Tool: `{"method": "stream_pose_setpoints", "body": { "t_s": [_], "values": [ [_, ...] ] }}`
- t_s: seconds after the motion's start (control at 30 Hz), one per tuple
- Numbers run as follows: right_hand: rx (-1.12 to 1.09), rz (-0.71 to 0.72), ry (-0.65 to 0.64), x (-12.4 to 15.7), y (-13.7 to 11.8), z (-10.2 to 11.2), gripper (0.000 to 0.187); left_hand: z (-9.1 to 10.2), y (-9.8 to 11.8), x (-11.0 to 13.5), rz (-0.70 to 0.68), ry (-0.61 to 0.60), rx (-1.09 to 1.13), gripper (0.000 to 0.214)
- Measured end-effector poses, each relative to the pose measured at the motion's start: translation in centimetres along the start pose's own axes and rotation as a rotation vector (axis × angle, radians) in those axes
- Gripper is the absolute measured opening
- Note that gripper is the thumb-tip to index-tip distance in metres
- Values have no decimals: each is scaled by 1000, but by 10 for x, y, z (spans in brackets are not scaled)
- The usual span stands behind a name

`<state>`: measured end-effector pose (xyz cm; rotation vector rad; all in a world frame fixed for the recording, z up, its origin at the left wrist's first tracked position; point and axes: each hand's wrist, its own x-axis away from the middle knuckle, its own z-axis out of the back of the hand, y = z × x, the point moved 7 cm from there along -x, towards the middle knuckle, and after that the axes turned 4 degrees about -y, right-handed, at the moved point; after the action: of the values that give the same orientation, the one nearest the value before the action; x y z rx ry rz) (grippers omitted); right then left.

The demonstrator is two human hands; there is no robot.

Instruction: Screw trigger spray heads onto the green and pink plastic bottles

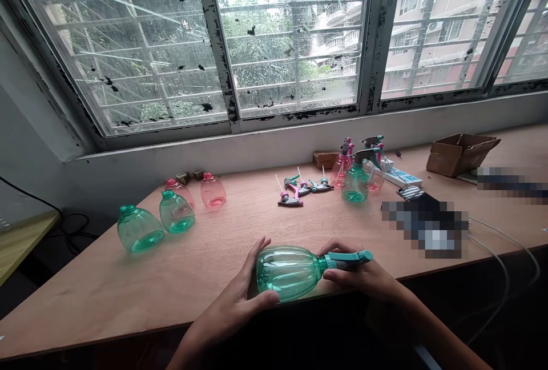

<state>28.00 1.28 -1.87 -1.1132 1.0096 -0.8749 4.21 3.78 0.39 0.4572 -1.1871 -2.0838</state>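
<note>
A green see-through spray bottle lies on its side at the near edge of the wooden table. My left hand wraps round its base, thumb under and fingers over. My right hand is closed on the teal trigger head at the bottle's neck. Two green bottles without heads and two pink ones stand at the left. Loose trigger heads lie in the middle back.
Finished green and pink spray bottles stand at the back right by a white power strip. A cardboard box sits far right. A cable runs over the table's right edge. A window wall lies behind.
</note>
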Motion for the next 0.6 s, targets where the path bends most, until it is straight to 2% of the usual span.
{"method": "stream_pose_setpoints", "body": {
  "t_s": [0.17, 0.33, 0.47, 0.6],
  "values": [
    [-22, -22, 2, 0, 3, 1, 31, -2, -1, -2, 8, 20, -69, 110],
    [-45, -48, -15, 1, 7, 0, 32, -3, -3, -2, -7, 28, -96, 113],
    [-48, -50, -25, 1, 7, -1, 33, -2, -2, -1, -55, 3, -42, 100],
    [1, -13, -15, 0, 2, 0, 31, 0, -1, 1, -14, 7, -27, 87]
  ]
}}
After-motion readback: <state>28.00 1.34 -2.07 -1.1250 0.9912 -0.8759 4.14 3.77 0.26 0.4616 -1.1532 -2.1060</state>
